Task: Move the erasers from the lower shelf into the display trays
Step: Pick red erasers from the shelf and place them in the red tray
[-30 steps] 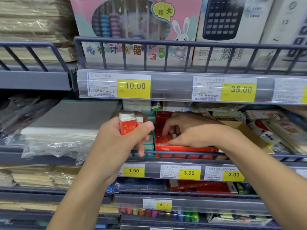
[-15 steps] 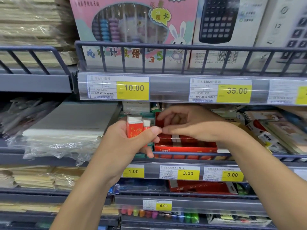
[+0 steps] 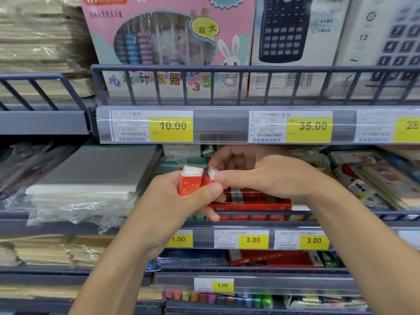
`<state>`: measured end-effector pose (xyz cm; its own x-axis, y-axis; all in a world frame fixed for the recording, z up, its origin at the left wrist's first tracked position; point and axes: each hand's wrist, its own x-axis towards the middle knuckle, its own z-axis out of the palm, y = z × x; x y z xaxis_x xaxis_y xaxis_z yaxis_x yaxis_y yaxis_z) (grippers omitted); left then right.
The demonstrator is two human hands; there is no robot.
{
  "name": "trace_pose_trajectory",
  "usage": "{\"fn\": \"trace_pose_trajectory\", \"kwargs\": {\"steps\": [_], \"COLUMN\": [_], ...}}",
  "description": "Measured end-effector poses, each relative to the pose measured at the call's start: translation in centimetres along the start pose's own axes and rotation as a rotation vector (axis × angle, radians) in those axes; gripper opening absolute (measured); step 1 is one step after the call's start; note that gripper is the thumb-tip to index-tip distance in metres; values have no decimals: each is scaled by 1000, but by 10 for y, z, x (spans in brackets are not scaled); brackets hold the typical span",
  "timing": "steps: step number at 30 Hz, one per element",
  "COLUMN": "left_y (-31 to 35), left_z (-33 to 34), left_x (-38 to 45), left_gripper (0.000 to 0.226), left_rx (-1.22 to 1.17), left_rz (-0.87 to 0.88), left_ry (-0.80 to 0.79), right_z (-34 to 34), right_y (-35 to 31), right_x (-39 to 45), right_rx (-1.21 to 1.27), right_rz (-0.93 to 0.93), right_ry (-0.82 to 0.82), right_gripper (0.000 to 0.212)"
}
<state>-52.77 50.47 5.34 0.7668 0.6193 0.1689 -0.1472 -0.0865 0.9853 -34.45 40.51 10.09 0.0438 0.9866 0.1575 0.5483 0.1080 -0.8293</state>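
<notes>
Left hand (image 3: 181,201): centre of the frame, its grip wrapped around a red-sleeved eraser (image 3: 190,181) held upright, the white end on top.
Right hand (image 3: 261,171): just right of centre, its grip narrow, thumb and forefinger pinching the white end of a second eraser (image 3: 212,174) that sits right beside the first.
Second eraser: touching or nearly touching the first; I cannot tell whether the left hand also holds it.
Red display tray (image 3: 254,202): behind and below both hands on the middle shelf, with more erasers (image 3: 236,195) standing in it.
Middle shelf rail (image 3: 341,215): runs across just under the tray.
Price tags: yellow 10.00 tag (image 3: 171,126) and 35.00 tag (image 3: 310,126) on the upper rail, a 3.00 tag (image 3: 253,240) below the tray.
Upper shelf: pink abacus box (image 3: 168,42) at top centre, calculator box (image 3: 286,37) to its right.
</notes>
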Motion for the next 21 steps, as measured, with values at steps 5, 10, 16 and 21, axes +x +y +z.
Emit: {"fn": "trace_pose_trajectory", "kwargs": {"steps": [5,10,16,21], "left_y": [0,0,-4,-7], "left_z": [-4,-3,-8,-16], "left_x": [1,7,12,15], "left_gripper": [32,25,33,47], "left_rx": [-30,161,203,46], "left_rz": [-21,69,81,37], "left_ry": [11,59,150,200], "right_z": [-8,-6,-15,-24], "right_y": [8,10,11,13], "right_x": [-8,-5,3,4], "right_rx": [133,276,321,163], "right_rz": [13,123,241,379], "right_ry": [26,63,109,72], "right_gripper": [22,26,5,11]}}
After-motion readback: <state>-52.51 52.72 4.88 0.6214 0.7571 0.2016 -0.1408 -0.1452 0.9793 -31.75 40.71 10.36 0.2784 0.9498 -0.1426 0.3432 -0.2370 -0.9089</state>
